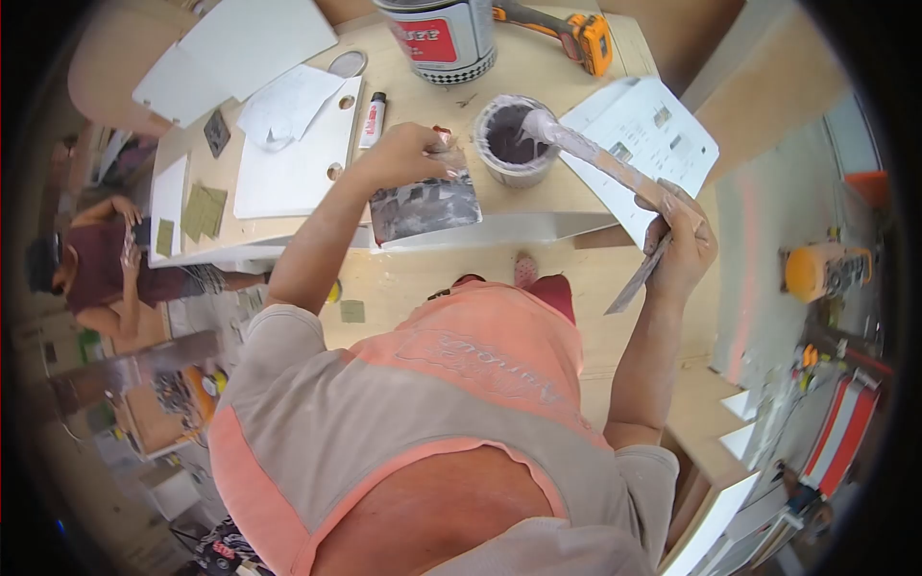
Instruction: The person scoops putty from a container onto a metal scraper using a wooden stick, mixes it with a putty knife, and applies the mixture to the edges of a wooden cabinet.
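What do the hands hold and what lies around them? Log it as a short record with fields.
Left hand: grips a flat, smeared plate near its far edge
Right hand: holds a stick and what looks like a thin blade
Tub: open, paste inside; the stick's coated end is over its mouth
Beyond tub: large can, orange-and-black power tool
Left of tub: small tube, white board
Right of tub: printed sheet
Background, left: another person
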`<state>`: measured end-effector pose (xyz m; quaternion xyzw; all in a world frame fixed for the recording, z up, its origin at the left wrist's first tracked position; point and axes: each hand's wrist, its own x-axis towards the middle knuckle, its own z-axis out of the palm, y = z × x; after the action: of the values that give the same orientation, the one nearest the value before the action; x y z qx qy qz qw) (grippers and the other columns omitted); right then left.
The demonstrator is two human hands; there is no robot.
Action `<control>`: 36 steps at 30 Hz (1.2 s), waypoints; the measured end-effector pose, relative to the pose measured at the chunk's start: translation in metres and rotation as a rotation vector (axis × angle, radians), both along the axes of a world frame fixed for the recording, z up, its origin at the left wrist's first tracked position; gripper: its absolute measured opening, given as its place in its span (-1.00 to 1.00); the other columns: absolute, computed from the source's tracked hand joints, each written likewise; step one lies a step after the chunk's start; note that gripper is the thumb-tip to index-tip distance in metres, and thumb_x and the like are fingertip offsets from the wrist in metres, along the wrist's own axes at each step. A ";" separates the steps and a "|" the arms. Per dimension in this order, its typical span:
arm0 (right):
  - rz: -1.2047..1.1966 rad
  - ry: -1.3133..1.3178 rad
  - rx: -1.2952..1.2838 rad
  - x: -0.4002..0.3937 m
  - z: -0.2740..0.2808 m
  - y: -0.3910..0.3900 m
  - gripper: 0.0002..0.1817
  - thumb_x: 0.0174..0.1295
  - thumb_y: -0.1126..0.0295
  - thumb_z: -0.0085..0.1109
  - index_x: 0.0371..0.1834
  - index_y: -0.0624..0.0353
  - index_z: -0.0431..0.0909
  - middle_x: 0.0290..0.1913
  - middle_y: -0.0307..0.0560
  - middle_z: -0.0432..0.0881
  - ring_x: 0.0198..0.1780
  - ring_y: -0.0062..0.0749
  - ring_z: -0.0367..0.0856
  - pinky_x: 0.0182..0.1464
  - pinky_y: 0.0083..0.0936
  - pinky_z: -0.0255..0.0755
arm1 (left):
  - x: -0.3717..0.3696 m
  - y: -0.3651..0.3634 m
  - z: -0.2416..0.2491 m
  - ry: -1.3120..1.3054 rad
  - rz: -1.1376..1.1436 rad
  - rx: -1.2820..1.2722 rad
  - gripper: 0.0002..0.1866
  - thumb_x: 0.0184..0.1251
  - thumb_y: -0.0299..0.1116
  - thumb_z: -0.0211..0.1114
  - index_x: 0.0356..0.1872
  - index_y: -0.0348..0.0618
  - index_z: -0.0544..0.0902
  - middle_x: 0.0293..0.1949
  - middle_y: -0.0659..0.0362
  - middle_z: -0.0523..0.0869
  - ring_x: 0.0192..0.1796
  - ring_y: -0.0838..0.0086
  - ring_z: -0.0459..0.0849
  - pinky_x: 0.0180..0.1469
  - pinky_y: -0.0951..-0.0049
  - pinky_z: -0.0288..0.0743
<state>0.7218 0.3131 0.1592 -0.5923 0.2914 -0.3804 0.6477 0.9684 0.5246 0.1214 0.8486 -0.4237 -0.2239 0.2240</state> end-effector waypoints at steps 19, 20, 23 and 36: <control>0.252 -0.105 -0.391 0.012 0.067 -0.031 -0.66 0.15 0.44 0.07 -0.09 0.51 0.44 -0.43 0.13 0.57 -0.69 -0.64 0.29 -0.68 -0.78 0.09 | -0.029 0.000 -0.012 1.387 0.477 -1.081 -0.62 0.20 -0.57 -0.01 0.08 -0.28 0.30 -0.05 0.04 0.54 -0.08 0.35 0.61 -0.07 0.35 0.58; 0.278 -0.098 -0.420 0.011 0.071 -0.030 -0.66 0.14 0.43 0.08 -0.09 0.50 0.44 -0.42 0.11 0.57 -0.68 -0.64 0.30 -0.67 -0.78 0.09 | -0.029 -0.003 -0.011 1.397 0.473 -1.087 -0.62 0.20 -0.57 -0.01 0.08 -0.28 0.30 -0.05 0.04 0.54 -0.08 0.35 0.61 -0.07 0.35 0.58; 0.286 -0.072 -0.495 0.010 0.079 -0.027 -0.65 0.13 0.43 0.11 -0.08 0.48 0.44 -0.40 0.08 0.57 -0.66 -0.65 0.30 -0.65 -0.77 0.09 | -0.027 -0.011 -0.006 1.427 0.392 -1.095 -0.57 0.22 -0.54 0.00 0.15 -0.26 0.24 -0.02 0.05 0.51 -0.02 0.37 0.57 -0.02 0.34 0.54; 0.648 0.212 -1.224 0.001 0.109 -0.007 -0.70 -0.05 0.63 0.18 -0.17 0.23 0.54 -0.14 0.23 0.56 -0.14 -0.11 0.61 -0.15 -0.43 0.46 | -0.019 -0.033 -0.008 1.533 0.274 -1.172 -0.54 0.21 -0.55 -0.03 0.18 -0.25 0.22 0.00 0.04 0.50 -0.03 0.38 0.58 -0.01 0.36 0.53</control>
<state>0.7230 0.3060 0.2683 -0.9416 -0.1047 -0.2041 0.2466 0.9492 0.4913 0.1138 0.2686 -0.1049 -0.4412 0.8498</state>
